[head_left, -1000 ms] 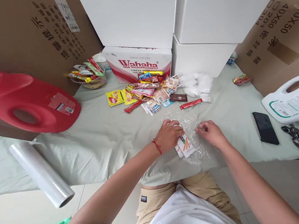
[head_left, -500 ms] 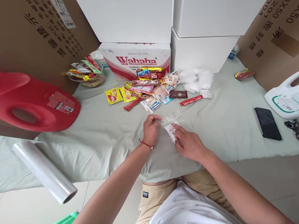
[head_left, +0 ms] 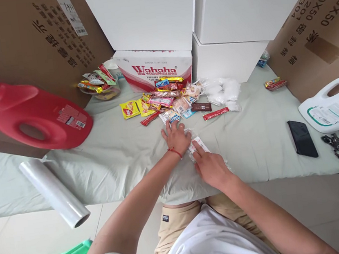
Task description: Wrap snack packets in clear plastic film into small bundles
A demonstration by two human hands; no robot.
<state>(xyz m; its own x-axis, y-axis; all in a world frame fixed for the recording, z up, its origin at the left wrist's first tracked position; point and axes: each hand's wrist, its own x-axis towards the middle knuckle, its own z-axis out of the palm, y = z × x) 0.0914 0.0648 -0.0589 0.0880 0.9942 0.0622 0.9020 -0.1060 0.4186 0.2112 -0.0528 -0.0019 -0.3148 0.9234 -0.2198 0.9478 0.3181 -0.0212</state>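
Note:
My left hand (head_left: 177, 139), with a red cord at the wrist, lies over the sheet with its fingers spread. Its fingertips reach the near edge of a white-and-blue snack packet (head_left: 173, 116). Beside it, my right hand (head_left: 213, 167) has its fingers on a small white packet (head_left: 201, 143) with red and dark print, pressed down on the sheet. Clear crinkled plastic (head_left: 190, 154) shows around that packet, partly under my hands. A heap of wrapped snacks (head_left: 165, 94) sits just beyond, with a red stick packet (head_left: 215, 114) and small clear plastic bundles (head_left: 222, 91) at its right.
A red jug (head_left: 41, 114) and a film roll (head_left: 54, 192) are at left. At right are a white jug (head_left: 334, 106), a phone (head_left: 302, 138) and keys (head_left: 337, 148). Behind stand a Wahaha carton (head_left: 153, 71), white boxes (head_left: 232, 57) and a snack bowl (head_left: 103, 94).
My left hand has left the clear plastic, moved forward and spread its fingers near the snack heap. The white packet has turned and shifted slightly right under my right hand.

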